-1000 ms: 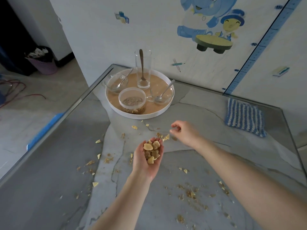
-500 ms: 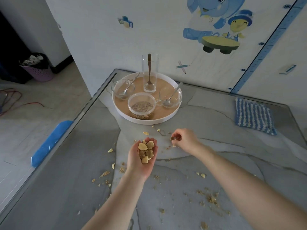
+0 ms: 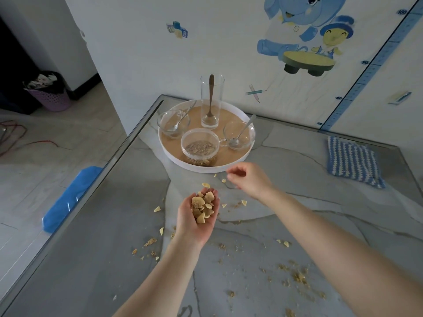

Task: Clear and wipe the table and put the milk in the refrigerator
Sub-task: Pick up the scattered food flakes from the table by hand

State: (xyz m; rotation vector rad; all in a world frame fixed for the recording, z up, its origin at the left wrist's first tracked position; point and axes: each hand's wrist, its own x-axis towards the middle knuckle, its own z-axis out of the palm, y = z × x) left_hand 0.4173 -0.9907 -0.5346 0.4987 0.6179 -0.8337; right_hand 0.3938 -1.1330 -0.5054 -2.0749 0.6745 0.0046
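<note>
While pale, broken chip pieces [image 3: 202, 208] fill the cupped left hand [image 3: 196, 221], more bits and crumbs litter the grey marbled table [image 3: 320, 220].
Just before the white tray [image 3: 183, 164] hovers the right hand [image 3: 249, 179], fingers curled; whether they pinch anything I cannot tell.

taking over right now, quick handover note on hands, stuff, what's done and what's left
Left hand palm up, cups a pile of chip pieces. Right hand curled over the table near the tray; whether it pinches a piece is unclear.
Glass and bowls sit on the tray; striped cloth lies at the right.
Done: dishes on tray, some pieces gathered.
Left: scattered crumbs on the table, wiping, milk, not in view.
</note>
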